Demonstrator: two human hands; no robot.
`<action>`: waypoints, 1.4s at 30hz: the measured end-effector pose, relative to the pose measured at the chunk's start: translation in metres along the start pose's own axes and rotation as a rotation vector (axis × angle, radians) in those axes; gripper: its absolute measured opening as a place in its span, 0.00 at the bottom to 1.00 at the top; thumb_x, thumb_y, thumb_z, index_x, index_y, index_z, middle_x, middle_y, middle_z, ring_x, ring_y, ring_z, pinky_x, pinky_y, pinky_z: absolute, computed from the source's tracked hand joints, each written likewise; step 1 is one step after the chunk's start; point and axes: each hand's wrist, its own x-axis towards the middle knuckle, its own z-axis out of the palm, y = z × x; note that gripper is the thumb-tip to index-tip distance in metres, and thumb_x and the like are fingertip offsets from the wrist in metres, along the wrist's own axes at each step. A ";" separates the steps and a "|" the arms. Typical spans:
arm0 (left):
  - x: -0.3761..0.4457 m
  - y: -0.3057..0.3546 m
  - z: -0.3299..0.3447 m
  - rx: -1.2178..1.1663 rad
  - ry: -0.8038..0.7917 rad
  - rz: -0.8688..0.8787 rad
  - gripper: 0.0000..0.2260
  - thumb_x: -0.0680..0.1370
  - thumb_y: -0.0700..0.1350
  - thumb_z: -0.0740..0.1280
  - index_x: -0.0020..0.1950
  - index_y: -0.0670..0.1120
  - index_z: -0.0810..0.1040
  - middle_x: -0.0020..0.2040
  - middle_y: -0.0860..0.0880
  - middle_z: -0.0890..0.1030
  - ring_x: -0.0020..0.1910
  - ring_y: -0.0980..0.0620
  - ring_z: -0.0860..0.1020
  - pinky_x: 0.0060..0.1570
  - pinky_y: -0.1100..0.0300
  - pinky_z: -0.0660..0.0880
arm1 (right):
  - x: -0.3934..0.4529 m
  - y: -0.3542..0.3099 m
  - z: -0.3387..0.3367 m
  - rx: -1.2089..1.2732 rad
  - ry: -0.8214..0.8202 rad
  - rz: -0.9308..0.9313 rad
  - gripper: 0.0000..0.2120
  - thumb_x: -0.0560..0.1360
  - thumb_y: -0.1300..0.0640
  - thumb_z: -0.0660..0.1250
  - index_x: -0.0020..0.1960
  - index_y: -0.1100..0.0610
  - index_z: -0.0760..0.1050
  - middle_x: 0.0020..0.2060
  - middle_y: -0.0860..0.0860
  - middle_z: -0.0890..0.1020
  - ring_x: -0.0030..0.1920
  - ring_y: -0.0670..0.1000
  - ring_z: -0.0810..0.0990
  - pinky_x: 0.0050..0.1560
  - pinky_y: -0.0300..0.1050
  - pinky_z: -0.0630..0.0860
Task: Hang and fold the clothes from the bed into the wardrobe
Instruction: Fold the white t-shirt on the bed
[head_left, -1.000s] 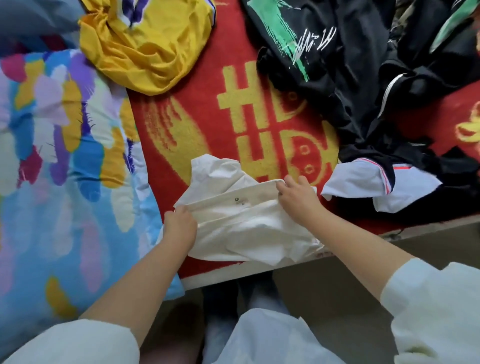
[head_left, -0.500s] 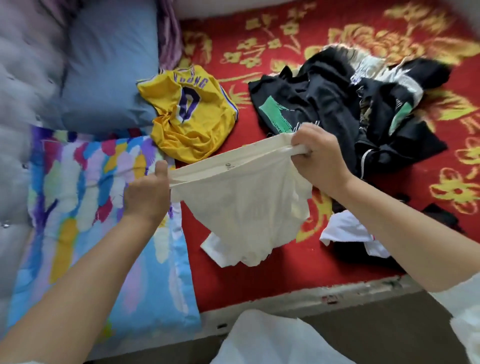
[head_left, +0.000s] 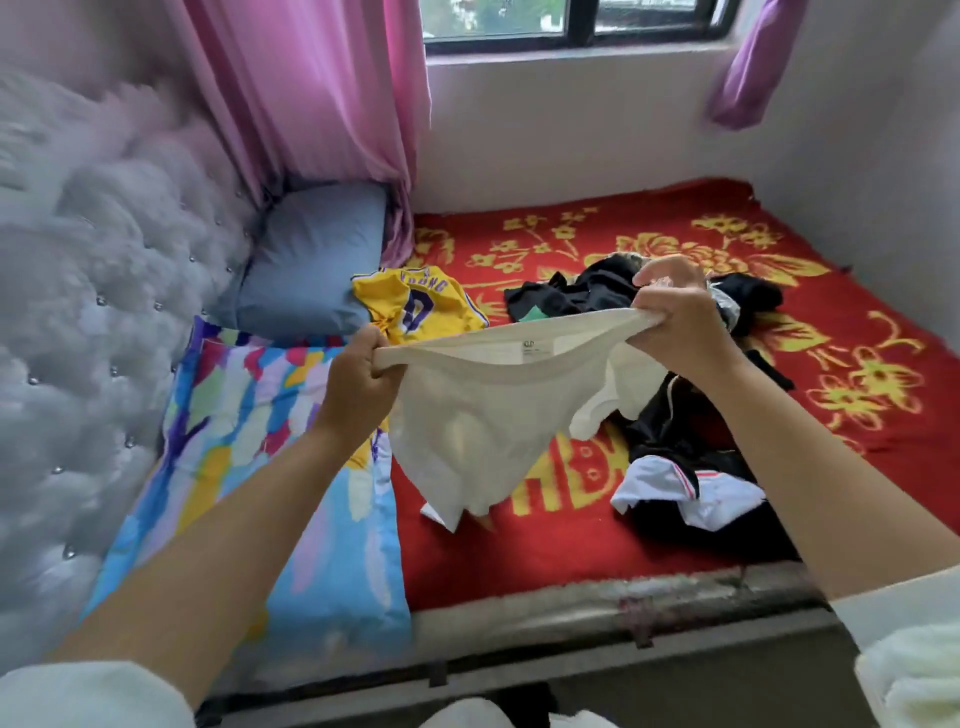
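Left hand (head_left: 358, 382) and right hand (head_left: 675, 322) grip white garment (head_left: 483, 415) by top edge, raised above bed (head_left: 571, 545). Jersey (head_left: 415, 306), dark pile (head_left: 675, 441) remain on bed. Wardrobe unseen; task early.

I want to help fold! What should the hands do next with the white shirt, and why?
Probably lay it flat on the red blanket near the bed's edge. The left hand and right hand each grip an end of the white shirt, stretched in the air and hanging bunched below, so it needs smoothing before folding.
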 end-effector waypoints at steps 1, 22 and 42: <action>-0.005 0.011 -0.006 0.010 0.008 0.011 0.16 0.71 0.39 0.65 0.33 0.51 0.59 0.28 0.53 0.62 0.26 0.64 0.66 0.28 0.71 0.63 | -0.006 -0.006 -0.008 0.103 0.035 0.075 0.03 0.62 0.70 0.69 0.31 0.68 0.75 0.42 0.64 0.76 0.45 0.53 0.75 0.46 0.32 0.68; -0.019 0.046 -0.011 0.928 -1.337 -0.424 0.17 0.73 0.40 0.68 0.61 0.39 0.75 0.52 0.44 0.79 0.48 0.48 0.76 0.41 0.62 0.72 | -0.030 -0.033 -0.038 -0.431 -1.098 0.480 0.09 0.70 0.69 0.56 0.43 0.60 0.72 0.35 0.54 0.75 0.40 0.55 0.75 0.33 0.42 0.70; 0.113 -0.220 0.129 0.847 -0.688 -0.710 0.09 0.74 0.47 0.67 0.49 0.43 0.78 0.51 0.41 0.79 0.54 0.41 0.75 0.41 0.57 0.67 | 0.052 0.207 0.242 -0.661 -0.885 0.380 0.12 0.75 0.61 0.57 0.57 0.62 0.70 0.55 0.59 0.77 0.59 0.59 0.69 0.48 0.47 0.67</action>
